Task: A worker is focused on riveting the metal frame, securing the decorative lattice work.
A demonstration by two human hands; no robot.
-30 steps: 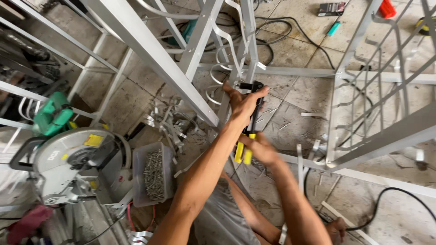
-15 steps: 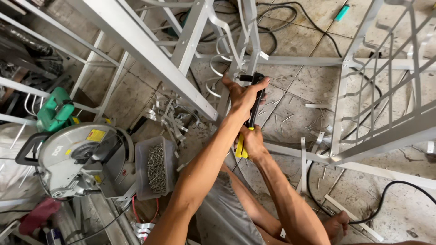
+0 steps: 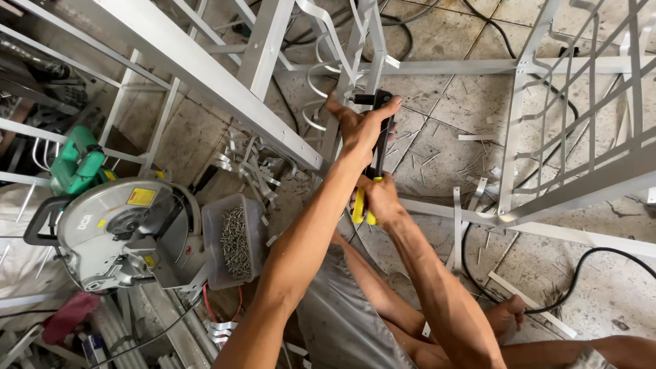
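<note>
A hand riveter point(image 3: 380, 147) with a black body and yellow handle grips is pressed head-first against an upright bar of a white aluminium frame point(image 3: 355, 82). My left hand point(image 3: 361, 126) wraps around the tool's head up by the bar. My right hand point(image 3: 378, 201) squeezes the yellow handles lower down. Both forearms reach up from the bottom of the view, over my grey shorts and bent legs.
A mitre saw point(image 3: 116, 229) with a green motor stands at the left. Beside it sits a clear tub of rivets point(image 3: 234, 240). Metal offcuts point(image 3: 242, 167) litter the tiled floor. A black cable point(image 3: 581, 273) loops at the right, under another white frame point(image 3: 581, 137).
The view has shifted and drawn closer to the tool. Both hands stay on the riveter at the upright bar, the right hand slightly lower on the handles.
</note>
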